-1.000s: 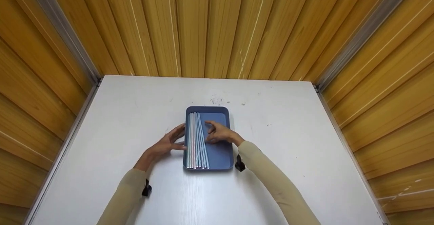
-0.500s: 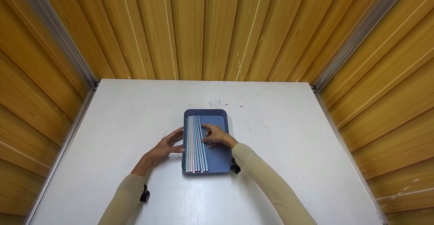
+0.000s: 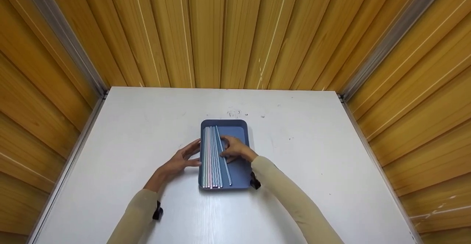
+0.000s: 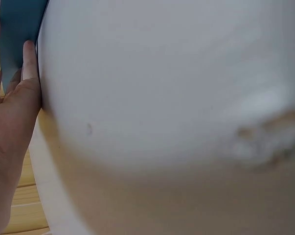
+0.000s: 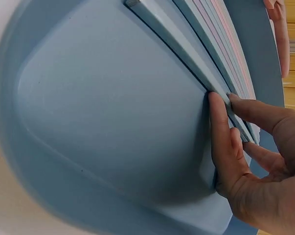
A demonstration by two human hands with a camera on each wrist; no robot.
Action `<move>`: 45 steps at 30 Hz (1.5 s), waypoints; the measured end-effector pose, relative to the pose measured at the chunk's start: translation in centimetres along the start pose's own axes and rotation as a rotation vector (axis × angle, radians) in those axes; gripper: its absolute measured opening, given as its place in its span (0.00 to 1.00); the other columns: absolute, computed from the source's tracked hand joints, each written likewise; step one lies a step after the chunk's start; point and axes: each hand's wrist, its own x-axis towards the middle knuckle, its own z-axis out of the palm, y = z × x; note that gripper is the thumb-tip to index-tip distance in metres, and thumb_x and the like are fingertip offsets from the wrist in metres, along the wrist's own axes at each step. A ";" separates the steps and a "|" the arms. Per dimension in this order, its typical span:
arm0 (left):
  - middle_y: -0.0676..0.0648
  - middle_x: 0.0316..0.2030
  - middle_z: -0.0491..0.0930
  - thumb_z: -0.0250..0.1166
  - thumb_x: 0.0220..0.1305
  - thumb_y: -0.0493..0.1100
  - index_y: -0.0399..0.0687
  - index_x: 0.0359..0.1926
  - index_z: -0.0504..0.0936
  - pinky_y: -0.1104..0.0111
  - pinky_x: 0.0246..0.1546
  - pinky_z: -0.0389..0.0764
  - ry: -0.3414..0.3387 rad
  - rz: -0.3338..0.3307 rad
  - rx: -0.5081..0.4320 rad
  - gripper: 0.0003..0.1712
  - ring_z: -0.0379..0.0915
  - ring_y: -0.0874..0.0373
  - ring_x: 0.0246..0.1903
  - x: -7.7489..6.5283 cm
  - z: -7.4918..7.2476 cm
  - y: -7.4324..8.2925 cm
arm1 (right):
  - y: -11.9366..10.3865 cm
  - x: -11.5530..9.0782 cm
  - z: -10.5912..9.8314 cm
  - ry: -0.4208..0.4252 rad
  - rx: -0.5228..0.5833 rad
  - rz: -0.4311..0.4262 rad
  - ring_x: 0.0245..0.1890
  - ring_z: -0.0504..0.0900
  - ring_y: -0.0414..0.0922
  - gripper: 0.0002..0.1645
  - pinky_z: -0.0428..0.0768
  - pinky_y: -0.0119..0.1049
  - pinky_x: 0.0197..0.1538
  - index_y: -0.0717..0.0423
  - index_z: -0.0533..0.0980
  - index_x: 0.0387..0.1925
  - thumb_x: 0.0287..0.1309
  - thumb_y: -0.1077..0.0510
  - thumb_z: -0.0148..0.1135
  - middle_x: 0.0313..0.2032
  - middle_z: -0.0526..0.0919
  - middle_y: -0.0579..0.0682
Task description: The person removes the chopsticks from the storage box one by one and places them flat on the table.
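Note:
A blue rectangular tray rests on the white table, with a row of pastel chopsticks lying lengthwise along its left side. My right hand reaches into the tray and pinches one light-blue chopstick between thumb and fingers. That chopstick slants away from the row, its near end apart from the others and its far end beside them. At the tray's left wall is my left hand, fingers extended and spread. The left wrist view shows its fingers flat against the outer wall.
The white table surrounds the tray and has small dark marks beyond its far end. Yellow wood-look panels enclose the table at the back and sides. A black device sits at the right wrist, another at the left.
My right hand has moved in against the chopsticks and taken hold of one. Its near end has swung right, away from the row. My left hand stays at the tray's wall.

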 end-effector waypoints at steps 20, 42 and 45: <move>0.48 0.81 0.54 0.75 0.60 0.38 0.63 0.81 0.54 0.40 0.79 0.40 0.037 -0.052 0.020 0.55 0.48 0.47 0.81 0.1 0.2 0.2 | -1.8 -2.5 -3.7 -0.022 0.072 0.039 0.24 0.79 0.41 0.48 0.90 0.44 0.39 0.61 0.53 0.79 0.61 0.70 0.61 0.29 0.76 0.49; 0.45 0.80 0.54 0.73 0.62 0.34 0.56 0.81 0.53 0.44 0.80 0.47 -0.009 0.005 0.017 0.54 0.48 0.45 0.80 0.5 -0.1 0.4 | -0.8 -6.1 -10.5 -0.060 0.071 -0.023 0.35 0.85 0.46 0.48 0.90 0.41 0.40 0.57 0.49 0.81 0.65 0.76 0.56 0.39 0.82 0.61; 0.45 0.80 0.55 0.73 0.62 0.34 0.57 0.81 0.53 0.43 0.80 0.47 0.001 0.002 0.016 0.54 0.48 0.45 0.80 0.1 -0.3 0.3 | -0.6 -6.1 -10.8 -0.053 0.078 -0.031 0.35 0.85 0.47 0.48 0.90 0.41 0.39 0.60 0.48 0.81 0.65 0.76 0.56 0.37 0.80 0.56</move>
